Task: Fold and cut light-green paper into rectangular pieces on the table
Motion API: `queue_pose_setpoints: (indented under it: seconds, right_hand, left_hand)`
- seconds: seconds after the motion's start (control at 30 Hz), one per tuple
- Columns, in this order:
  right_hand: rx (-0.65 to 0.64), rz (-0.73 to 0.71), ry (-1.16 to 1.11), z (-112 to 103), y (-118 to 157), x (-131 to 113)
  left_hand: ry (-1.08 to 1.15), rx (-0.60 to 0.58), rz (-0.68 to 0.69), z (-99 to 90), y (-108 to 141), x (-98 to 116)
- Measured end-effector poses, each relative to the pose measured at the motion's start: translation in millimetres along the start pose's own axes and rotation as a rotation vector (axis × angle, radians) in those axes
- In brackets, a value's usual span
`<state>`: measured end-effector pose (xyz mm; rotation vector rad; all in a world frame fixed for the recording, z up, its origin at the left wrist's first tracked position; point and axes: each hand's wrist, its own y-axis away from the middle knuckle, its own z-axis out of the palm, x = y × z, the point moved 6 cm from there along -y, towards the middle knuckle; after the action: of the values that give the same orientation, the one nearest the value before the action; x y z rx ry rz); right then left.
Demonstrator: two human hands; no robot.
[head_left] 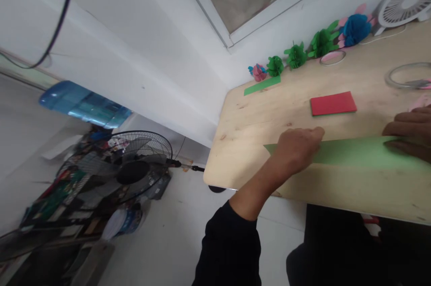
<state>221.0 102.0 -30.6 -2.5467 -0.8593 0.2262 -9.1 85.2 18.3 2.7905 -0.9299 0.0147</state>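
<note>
While long green paper sheet [353,151] lies flat on pale wooden tabletop [269,111], left hand [298,149] fingers curled pressing its left end, right hand [411,135] fingers flat on right. Thin, floppy, creases easily; grip edges.

Black long sleeve on the left arm, cuff ending at the wrist, left hand [298,149] bare, dark clothing below

Both the left hand [298,149] and right hand [409,135] press on a green paper sheet [357,153].
</note>
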Motion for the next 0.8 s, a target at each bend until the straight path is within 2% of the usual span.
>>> queue_pose_setpoints:
  seconds: [0.1,0.2,0.33,0.5,0.67,0.8]
  right_hand:
    - [0.120,-0.202,-0.001,-16.6,-6.4,-19.1]
    - [0.145,-0.273,0.027,-23.2,-12.7,-34.7]
    - [0.173,-0.245,0.073,-25.6,-13.8,-38.6]
    - [0.133,-0.253,0.055,-15.2,-4.9,-24.4]
    - [0.071,-0.180,0.007,-6.1,-1.9,-11.5]
    - [-0.030,-0.077,-0.103,3.2,-11.0,-1.1]
  left_hand:
    - [-0.014,0.015,-0.020,0.0,2.3,-2.6]
    - [-0.011,0.012,-0.010,6.7,1.0,-5.0]
    - [0.011,0.014,0.010,11.7,-0.4,-7.5]
    - [0.049,-0.028,0.021,11.5,0.6,-8.1]
    - [0.099,-0.138,0.017,4.9,0.0,-13.0]
    - [0.165,-0.256,0.093,2.7,-11.9,-18.5]
